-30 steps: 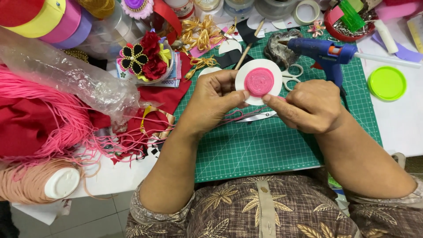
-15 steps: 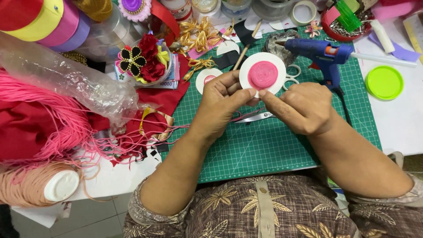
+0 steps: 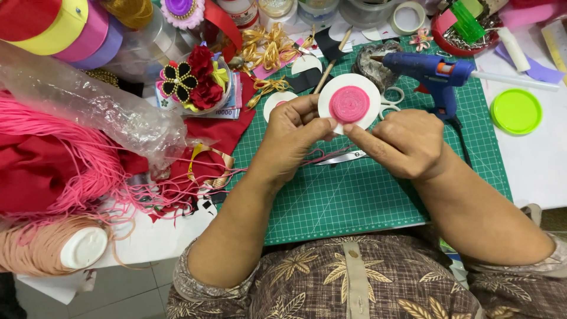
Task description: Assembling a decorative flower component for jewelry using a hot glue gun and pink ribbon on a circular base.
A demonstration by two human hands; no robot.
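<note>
While the white disc (image 3: 331, 109) with its coiled pink centre (image 3: 349, 104) is hovering above the green cutting mat (image 3: 354, 195), the left hand (image 3: 292, 139) is pinching its lower left edge between thumb and fingers. The right hand (image 3: 407, 145) is pressing an extended fingertip against the disc's lower rim, its other fingers curled and holding nothing. Scissors (image 3: 348, 156) are lying just beneath, and a blue glue gun (image 3: 434, 74) is resting beside the disc.

glue gun (image 3: 434, 74) behind disc (image 3: 349, 103), mat (image 3: 354, 201) beneath
</note>
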